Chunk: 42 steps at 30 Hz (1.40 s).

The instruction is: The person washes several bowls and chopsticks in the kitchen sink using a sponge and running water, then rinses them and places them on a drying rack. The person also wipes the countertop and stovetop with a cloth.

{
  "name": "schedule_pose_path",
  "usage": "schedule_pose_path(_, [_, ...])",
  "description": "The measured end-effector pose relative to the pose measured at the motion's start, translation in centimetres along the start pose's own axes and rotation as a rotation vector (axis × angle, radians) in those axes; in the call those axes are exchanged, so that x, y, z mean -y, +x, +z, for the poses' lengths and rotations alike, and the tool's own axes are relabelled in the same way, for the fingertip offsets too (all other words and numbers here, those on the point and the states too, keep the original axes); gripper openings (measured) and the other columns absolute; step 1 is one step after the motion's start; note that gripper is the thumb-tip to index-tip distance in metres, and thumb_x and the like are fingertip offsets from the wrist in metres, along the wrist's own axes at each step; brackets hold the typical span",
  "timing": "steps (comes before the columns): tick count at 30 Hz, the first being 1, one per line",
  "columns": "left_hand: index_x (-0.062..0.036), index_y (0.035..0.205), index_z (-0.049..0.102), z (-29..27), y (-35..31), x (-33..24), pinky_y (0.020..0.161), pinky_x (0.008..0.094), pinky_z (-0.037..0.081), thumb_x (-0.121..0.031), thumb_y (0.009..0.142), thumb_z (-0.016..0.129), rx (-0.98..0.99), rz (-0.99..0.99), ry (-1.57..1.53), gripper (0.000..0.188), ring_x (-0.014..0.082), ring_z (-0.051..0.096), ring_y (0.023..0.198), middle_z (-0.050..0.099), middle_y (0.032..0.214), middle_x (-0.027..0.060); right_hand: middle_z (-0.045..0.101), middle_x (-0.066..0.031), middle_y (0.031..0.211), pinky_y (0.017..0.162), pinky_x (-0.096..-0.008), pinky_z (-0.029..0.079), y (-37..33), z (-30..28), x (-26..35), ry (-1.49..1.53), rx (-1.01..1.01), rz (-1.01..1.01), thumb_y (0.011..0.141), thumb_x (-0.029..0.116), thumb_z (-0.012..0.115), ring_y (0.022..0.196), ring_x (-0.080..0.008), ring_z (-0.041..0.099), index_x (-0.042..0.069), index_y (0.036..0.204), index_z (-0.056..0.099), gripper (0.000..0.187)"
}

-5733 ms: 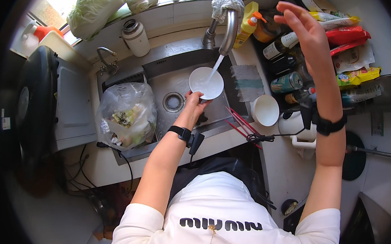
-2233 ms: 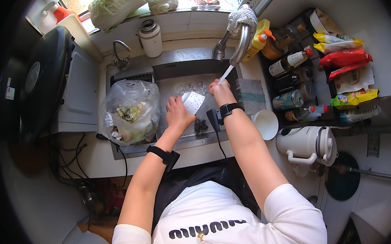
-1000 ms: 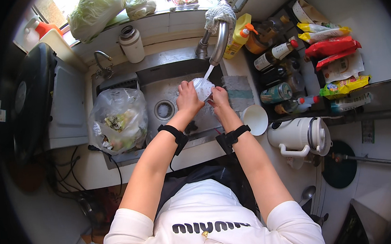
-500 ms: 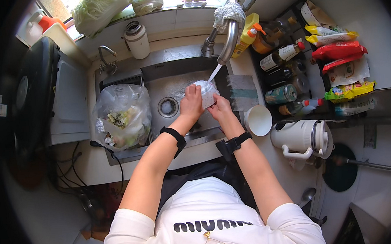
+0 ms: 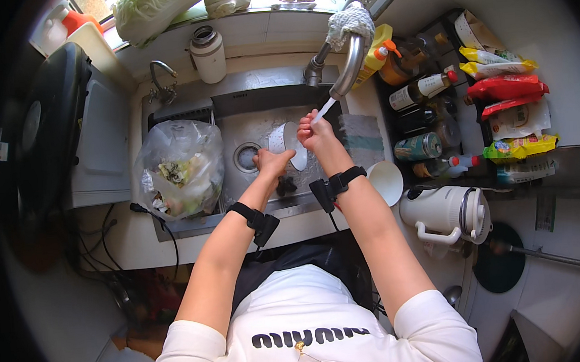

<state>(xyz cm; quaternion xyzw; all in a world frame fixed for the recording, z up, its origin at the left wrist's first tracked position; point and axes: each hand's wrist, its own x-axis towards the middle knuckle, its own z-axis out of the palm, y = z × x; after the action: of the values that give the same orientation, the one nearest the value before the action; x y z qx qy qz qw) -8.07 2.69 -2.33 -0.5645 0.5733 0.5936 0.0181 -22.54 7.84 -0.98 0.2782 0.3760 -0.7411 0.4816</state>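
A white bowl with small specks is tilted on its side in the steel sink. My left hand grips the near side of this bowl, with the fingers partly hidden. To its right, my right hand is under the running water from the faucet, its fingers curled in and nothing visible in them. The drain lies left of the bowl. Something small and dark sits on the sink floor below my left hand; its kind cannot be made out.
A clear plastic bag of food scraps occupies the sink's left side. Right of the sink are a grey-green cloth, another white bowl and a white kettle. Bottles and packets line the right rack. A white flask stands behind.
My right hand has left the bowl and moved up into the water stream. My left hand has lowered and shifted left with the bowl, which is now out of the stream and turned sideways.
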Motion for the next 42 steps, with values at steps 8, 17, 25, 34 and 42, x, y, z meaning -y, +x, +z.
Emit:
schedule_pose_path(8, [-0.0009,0.117,0.048,0.5,0.2,-0.3,0.078,0.0397,0.053,-0.024,0.072,0.072,0.312,-0.034,-0.438,0.056,0.0216,0.058,0.098,0.056,0.111,0.0109,0.062,-0.0180,0.088,0.065,-0.0315,0.057,-1.5,1.8,5.8,0.216,0.049,-0.149,0.092,0.014,0.040,0.077,-0.0278,0.064,-0.002,0.089,0.056,0.023])
schedule_pose_path(17, [-0.0015,0.121,0.042,0.2,0.6,-0.6,0.080,0.0418,0.051,-0.021,0.072,0.071,0.377,-0.019,-0.451,0.060,0.0233,0.056,0.102,0.054,0.114,0.0115,0.043,-0.0233,0.130,0.105,-0.0476,0.033,-1.1,4.8,10.2,-0.104,-0.049,-0.532,0.093,0.032,0.040,0.122,-0.0383,0.043,-0.006,0.123,0.039,0.049])
schedule_pose_path(25, [-0.0037,0.119,0.040,1.5,0.9,-1.4,0.083,0.0444,0.051,-0.015,0.072,0.068,0.264,-0.092,-0.479,0.057,0.0249,0.052,0.107,0.048,0.116,0.0117,0.054,-0.0071,0.113,0.091,-0.0455,0.040,-3.3,1.6,7.4,-0.339,-0.303,-0.519,0.093,0.031,0.047,0.110,-0.0239,0.051,0.009,0.120,0.051,0.035])
schedule_pose_path(34, [-0.0076,0.122,0.041,-0.5,2.2,1.3,0.086,0.0584,0.048,0.002,0.071,0.048,0.501,-0.147,-0.707,0.052,0.0306,0.051,0.106,0.047,0.113,0.0131,0.052,-0.0093,0.124,0.096,-0.0457,0.037,-6.1,-2.0,5.4,-0.372,-0.225,-0.499,0.089,0.024,0.056,0.113,-0.0248,0.049,0.006,0.121,0.054,0.037])
schedule_pose_path(42, [-0.0095,0.122,0.039,-0.3,4.6,2.0,0.088,0.0496,0.050,-0.014,0.072,0.061,0.459,-0.449,-0.787,0.054,0.0312,0.048,0.108,0.042,0.116,0.0137,0.055,-0.0076,0.119,0.090,-0.0403,0.043,-9.1,-3.2,5.2,-0.313,-0.196,-0.510,0.092,0.019,0.052,0.102,-0.0189,0.053,0.007,0.115,0.058,0.027])
